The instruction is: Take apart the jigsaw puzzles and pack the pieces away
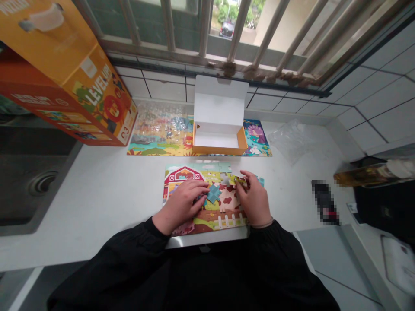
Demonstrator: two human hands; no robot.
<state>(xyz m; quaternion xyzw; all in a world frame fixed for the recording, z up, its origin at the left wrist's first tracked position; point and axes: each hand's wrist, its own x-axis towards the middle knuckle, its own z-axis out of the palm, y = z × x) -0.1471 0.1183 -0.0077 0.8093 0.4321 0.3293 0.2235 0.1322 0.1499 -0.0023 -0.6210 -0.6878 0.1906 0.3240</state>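
Centre frame, half-curled, the left hand (185, 198) pinches a blue jigsaw piece (214, 194), the right hand (254, 199) a green one (239, 179); a dragging wrist could dislodge the farm puzzle (228, 207).

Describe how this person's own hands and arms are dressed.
Both the left hand and the right hand are bare, without gloves. Long, loose black sleeves cover the arms, with creased fabric drawn in at the wrists. A thin band, perhaps a bracelet, circles the right wrist; its material is too small to make out.
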